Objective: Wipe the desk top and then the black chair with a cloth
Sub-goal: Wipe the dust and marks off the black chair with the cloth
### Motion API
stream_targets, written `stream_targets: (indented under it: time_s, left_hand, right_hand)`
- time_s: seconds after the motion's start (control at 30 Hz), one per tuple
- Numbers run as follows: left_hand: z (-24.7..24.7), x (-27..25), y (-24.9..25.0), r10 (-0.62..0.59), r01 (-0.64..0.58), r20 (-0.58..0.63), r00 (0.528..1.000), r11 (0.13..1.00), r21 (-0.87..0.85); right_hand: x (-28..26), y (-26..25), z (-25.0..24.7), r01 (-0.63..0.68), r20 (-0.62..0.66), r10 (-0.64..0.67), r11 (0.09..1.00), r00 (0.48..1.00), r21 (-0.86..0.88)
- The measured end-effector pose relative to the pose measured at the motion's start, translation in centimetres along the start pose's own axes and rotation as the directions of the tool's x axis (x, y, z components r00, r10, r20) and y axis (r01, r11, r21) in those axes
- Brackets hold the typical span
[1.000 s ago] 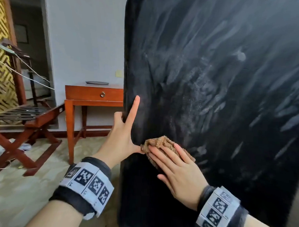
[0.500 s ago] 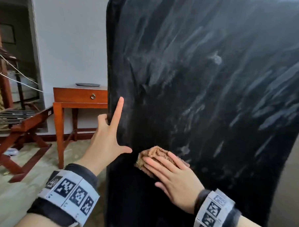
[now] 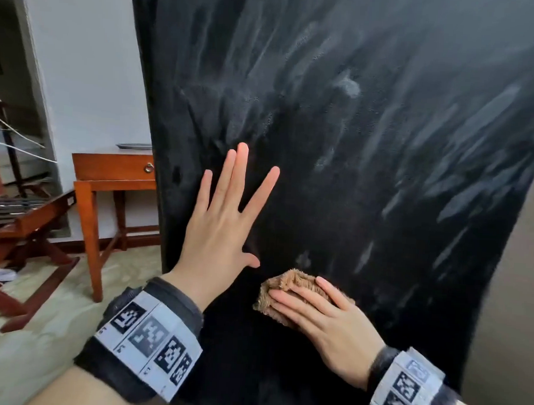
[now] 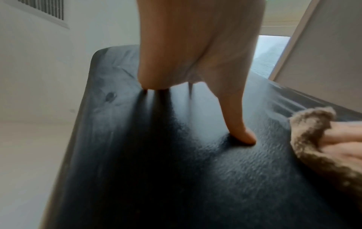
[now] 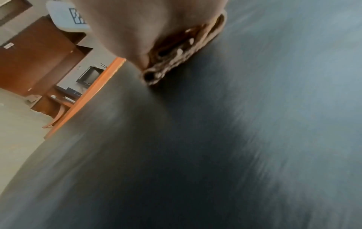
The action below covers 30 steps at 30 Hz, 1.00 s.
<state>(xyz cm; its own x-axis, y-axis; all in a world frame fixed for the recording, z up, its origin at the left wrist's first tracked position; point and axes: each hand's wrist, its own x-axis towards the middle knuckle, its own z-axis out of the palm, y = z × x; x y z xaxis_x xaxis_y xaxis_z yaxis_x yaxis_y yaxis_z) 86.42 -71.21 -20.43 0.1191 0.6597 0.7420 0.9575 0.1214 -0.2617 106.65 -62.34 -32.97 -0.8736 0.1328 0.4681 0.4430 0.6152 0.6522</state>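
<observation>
The view is filled by the black chair (image 3: 352, 175), a broad upright panel of short-piled, velvety black upholstery with a rounded edge; pale slanting streaks are brushed across its nap. From the left wrist view the surface is seen as finely pebbled, with a small dimple near the rounded corner. A brown cloth (image 3: 282, 287), shaggy and crumpled into a wad, is pressed flat against the lower part of the panel by the right hand (image 3: 325, 318), whose straight fingers are laid over it. Just beside it, the left hand (image 3: 218, 227) is spread flat on the upholstery, fingers straight and apart, the thumb tip pushed into the pile. Behind, a reddish wooden side table (image 3: 114, 168) with a ring-pull drawer is stood against a white wall, and a slatted folding rack (image 3: 23, 213) is seen at the far left.
</observation>
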Motion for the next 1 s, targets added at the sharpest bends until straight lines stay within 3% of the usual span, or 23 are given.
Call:
stream_targets:
  time_s: [0.07,0.13,0.23,0.27,0.33,0.4,0.47,0.53,0.57,0.63,0.77,0.83,0.9,1.0]
  left_hand:
    - [0.0,-0.1,-0.2,-0.001,0.001,0.005,1.000,1.000,0.000]
    - [0.0,-0.3,-0.2,-0.016,0.016,0.008,1.000,1.000,-0.013]
    - [0.0,-0.5,0.2,-0.023,0.023,0.019,1.000,1.000,-0.011]
    - [-0.1,-0.6,0.3,-0.029,0.029,0.016,0.999,1.000,-0.011]
    - [-0.2,-0.8,0.4,-0.035,0.035,0.021,0.999,0.999,-0.003]
    - [-0.1,-1.3,0.3,-0.032,0.031,0.033,0.999,0.999,0.020]
    - [0.0,-1.9,0.1,-0.038,0.036,0.051,0.998,0.999,0.030]
    - [0.2,-2.4,-0.1,-0.044,0.042,0.067,0.997,0.999,0.028]
    - [0.3,-2.6,-0.1,-0.051,0.049,0.068,0.996,0.999,0.023]
    - [0.4,-2.9,-0.1,-0.056,0.055,0.080,0.995,0.998,0.005]
    - [0.6,-3.3,0.4,-0.029,0.033,0.104,0.994,0.999,-0.034]
    - [0.5,-3.9,0.8,-0.015,0.024,0.112,0.994,0.996,-0.082]
    - [0.7,-4.7,1.5,0.014,0.003,0.106,0.994,0.988,-0.157]
    - [1.3,-6.1,3.5,0.087,-0.063,0.035,0.996,0.899,-0.433]
  right_hand:
    - [1.1,3.4,-2.2,-0.064,-0.059,0.062,0.997,0.996,-0.037]
    - [2.9,7.0,-4.7,-0.269,-0.178,0.257,0.962,0.950,-0.043]
    - [3.8,6.7,-4.9,-0.418,-0.246,0.408,0.908,0.879,0.014]
    - [3.3,4.9,-3.6,-0.376,-0.232,0.372,0.926,0.899,0.030]
    - [1.2,0.1,-0.4,-0.179,-0.115,0.179,0.984,0.977,0.012]
    - [-1.1,-2.3,1.2,-0.023,-0.005,0.023,1.000,1.000,0.017]
    - [-1.8,-0.6,1.5,-0.010,-0.044,0.011,1.000,0.999,0.024]
    - [-1.7,2.3,0.6,-0.180,-0.166,0.186,0.982,0.968,0.051]
    - [-1.9,3.8,0.2,-0.305,-0.231,0.322,0.946,0.918,0.107]
    - [-2.5,5.6,0.0,-0.504,-0.299,0.568,0.821,0.767,0.267]
    - [-2.4,3.4,1.1,-0.660,-0.213,0.846,0.519,0.489,0.543]
    - [-1.9,1.5,1.0,-0.610,-0.139,0.906,0.376,0.399,0.698]
    - [-1.3,0.3,-0.6,-0.473,-0.008,0.948,0.166,0.318,0.865]
    - [-0.5,-1.0,-5.4,-0.216,0.202,0.953,-0.153,0.225,0.964]
